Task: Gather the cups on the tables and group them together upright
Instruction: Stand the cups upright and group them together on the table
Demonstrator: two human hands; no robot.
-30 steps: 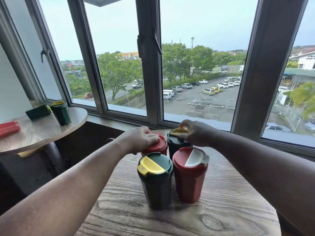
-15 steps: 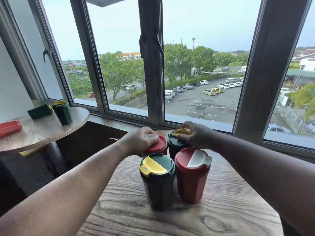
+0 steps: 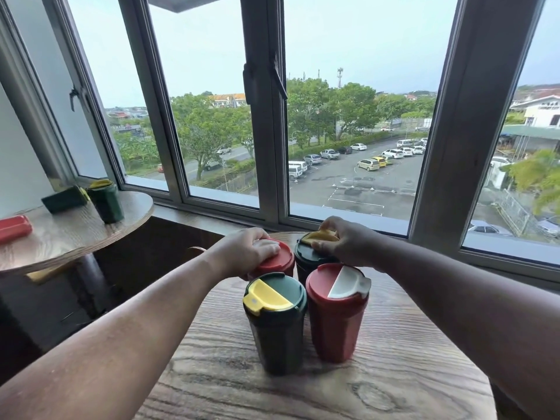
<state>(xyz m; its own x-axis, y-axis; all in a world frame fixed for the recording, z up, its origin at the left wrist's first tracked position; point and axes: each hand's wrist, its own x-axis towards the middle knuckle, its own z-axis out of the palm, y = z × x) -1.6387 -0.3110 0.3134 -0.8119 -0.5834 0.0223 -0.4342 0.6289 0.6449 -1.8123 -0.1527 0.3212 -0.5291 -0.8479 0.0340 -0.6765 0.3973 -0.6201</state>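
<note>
Both hands unmoved: left hand [image 3: 251,253] grips rear red cup [image 3: 277,262], right hand [image 3: 348,247] apparently rear green cup [image 3: 309,262].

Four lidded cups stand upright, clustered on near wooden table [image 3: 394,368]. Front pair: dark green cup with yellow flap [image 3: 275,322], just beside red cup with white flap [image 3: 337,313]. Rear pair: red cup [image 3: 277,262] under left hand [image 3: 245,253], fingers curled over lid; dark green cup [image 3: 309,262] with right hand [image 3: 342,242] gripping its lid. Left round table [image 3: 60,234], well apart: upright green cup [image 3: 106,200], green cup lying over [image 3: 65,199], red cup lying at edge [image 3: 13,227]. Window frame [image 3: 266,116] behind.
</note>
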